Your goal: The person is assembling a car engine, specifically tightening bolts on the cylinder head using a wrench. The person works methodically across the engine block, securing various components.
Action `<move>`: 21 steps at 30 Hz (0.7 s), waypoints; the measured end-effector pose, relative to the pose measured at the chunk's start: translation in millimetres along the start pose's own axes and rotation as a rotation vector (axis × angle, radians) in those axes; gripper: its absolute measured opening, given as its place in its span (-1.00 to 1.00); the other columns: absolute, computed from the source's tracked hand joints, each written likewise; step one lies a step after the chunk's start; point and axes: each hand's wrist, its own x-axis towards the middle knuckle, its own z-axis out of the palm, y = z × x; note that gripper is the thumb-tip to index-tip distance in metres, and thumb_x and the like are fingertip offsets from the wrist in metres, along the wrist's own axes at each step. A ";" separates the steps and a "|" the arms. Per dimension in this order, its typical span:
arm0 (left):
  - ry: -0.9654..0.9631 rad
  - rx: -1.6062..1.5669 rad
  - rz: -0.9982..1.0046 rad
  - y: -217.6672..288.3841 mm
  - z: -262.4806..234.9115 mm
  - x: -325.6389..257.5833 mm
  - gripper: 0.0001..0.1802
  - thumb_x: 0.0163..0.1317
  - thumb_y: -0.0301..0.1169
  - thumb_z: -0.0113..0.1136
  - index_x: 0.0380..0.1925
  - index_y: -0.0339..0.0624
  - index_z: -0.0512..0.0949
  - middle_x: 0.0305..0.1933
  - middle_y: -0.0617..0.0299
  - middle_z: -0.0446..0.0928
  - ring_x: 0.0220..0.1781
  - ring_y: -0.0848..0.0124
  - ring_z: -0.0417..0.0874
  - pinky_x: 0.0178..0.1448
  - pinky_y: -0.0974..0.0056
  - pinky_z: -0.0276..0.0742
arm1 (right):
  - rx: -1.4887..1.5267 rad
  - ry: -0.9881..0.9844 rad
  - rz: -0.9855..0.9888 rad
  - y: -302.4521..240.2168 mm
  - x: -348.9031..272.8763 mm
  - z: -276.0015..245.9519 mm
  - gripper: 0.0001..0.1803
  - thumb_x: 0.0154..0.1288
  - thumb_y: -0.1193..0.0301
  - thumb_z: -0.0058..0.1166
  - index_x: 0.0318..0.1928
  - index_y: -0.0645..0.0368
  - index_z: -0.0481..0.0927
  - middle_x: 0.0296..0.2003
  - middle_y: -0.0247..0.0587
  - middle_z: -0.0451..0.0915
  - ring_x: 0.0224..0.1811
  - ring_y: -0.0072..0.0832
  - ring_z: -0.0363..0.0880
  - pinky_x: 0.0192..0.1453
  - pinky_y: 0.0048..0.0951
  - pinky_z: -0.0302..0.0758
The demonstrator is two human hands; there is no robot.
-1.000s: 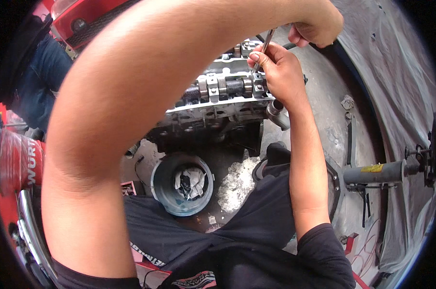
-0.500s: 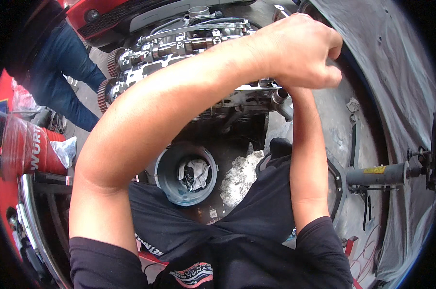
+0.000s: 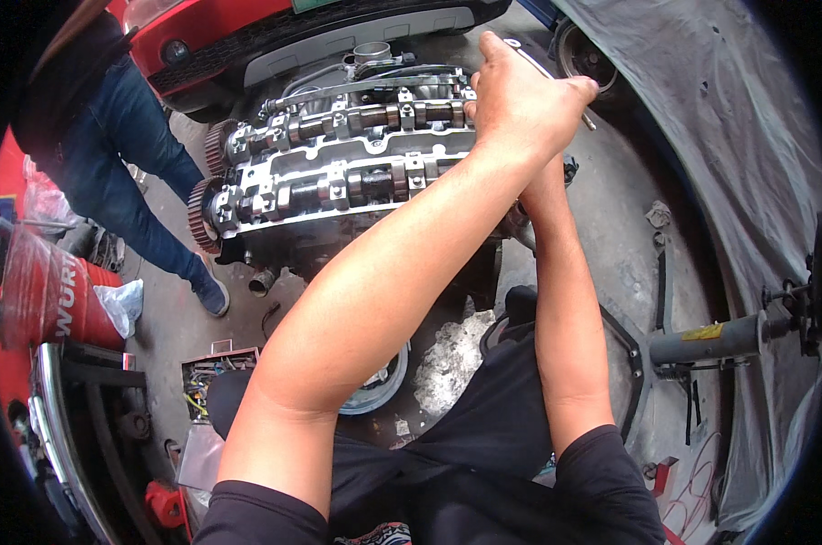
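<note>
- Grey concrete floor (image 3: 610,236), stained and dusty, lit by flat daylight.
- Red car (image 3: 275,27) with a grey bumper parked along the top edge.
- Grey tarp (image 3: 728,136) drapes the right side, a tyre (image 3: 581,56) at its upper edge.
- Red drum (image 3: 52,291) at left, a white bag (image 3: 122,304) beside it.
- Bystander in jeans (image 3: 125,173) stands upper left.
- Parts box (image 3: 213,371) with wires on the floor, lower left.
- Grey strut (image 3: 710,341) lies at right.
</note>
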 end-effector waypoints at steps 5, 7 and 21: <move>-0.399 0.228 -0.069 30.1 -25.2 20.3 -0.53 0.03 -0.43 0.19 -0.09 -0.61 0.64 -0.05 -0.35 0.69 0.08 -0.06 0.76 0.11 0.09 0.67 | 0.053 -0.047 0.167 -5.0 -3.5 -11.4 -0.79 0.33 0.38 0.24 -0.18 0.30 0.70 -0.32 0.13 0.74 -0.22 0.02 0.76 -0.12 -0.14 0.61; -0.623 0.317 0.032 24.4 -38.6 47.1 -0.55 0.09 -0.44 0.27 -0.08 -0.62 0.60 -0.13 -0.16 0.70 -0.04 0.20 0.75 0.04 0.18 0.65 | 0.136 -0.076 0.191 -10.4 -2.2 -15.1 -0.79 0.39 0.35 0.26 -0.13 0.25 0.72 -0.30 0.14 0.73 -0.22 0.00 0.76 -0.10 -0.15 0.62; -0.488 0.816 0.418 56.6 -90.7 3.1 -0.68 0.39 -0.31 0.20 -0.18 -0.41 0.71 -0.39 -0.17 0.68 -0.28 0.07 0.78 -0.07 0.03 0.68 | 0.439 -0.103 0.261 -34.3 -7.6 -25.1 -0.83 0.40 0.40 0.31 -0.20 0.27 0.73 -0.40 -0.22 0.75 -0.36 -0.64 0.57 -0.21 -0.47 0.51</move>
